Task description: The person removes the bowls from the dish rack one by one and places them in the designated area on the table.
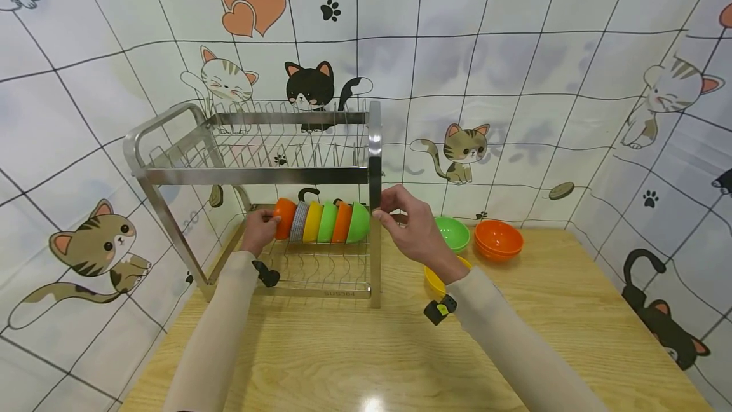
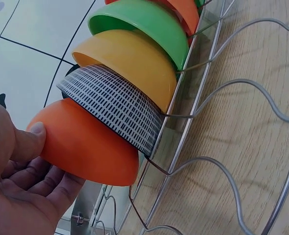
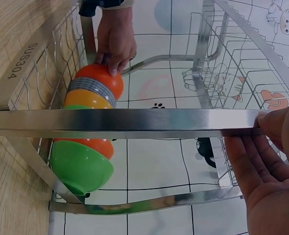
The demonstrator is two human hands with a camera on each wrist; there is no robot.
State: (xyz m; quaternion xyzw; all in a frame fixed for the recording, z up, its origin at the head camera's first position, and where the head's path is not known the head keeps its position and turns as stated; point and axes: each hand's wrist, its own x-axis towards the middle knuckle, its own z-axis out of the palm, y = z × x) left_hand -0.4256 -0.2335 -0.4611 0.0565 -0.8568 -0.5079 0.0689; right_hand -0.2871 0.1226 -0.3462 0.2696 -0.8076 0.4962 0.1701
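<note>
My left hand [image 1: 260,229] grips the orange bowl [image 2: 88,144] at the left end of a row on the lower tier of a steel dish rack [image 1: 257,176]. Thumb and fingers pinch its side, and the bowl stands on edge. Beside it in the row come a black-and-white patterned bowl [image 2: 116,105], a yellow bowl [image 2: 129,63], a green bowl [image 2: 144,29], another orange bowl [image 1: 341,222] and a green bowl [image 3: 83,166] at the right end. My right hand [image 1: 413,221] holds the rack's front right post [image 3: 183,122] between thumb and fingers.
Right of the rack, a green bowl [image 1: 454,234], stacked orange bowls [image 1: 499,239] and a yellow bowl [image 1: 434,281] partly behind my right wrist sit on the wooden table [image 1: 343,355]. The rack's upper tier [image 1: 274,145] has wire dividers. A cat-patterned tiled wall [image 1: 515,75] stands behind.
</note>
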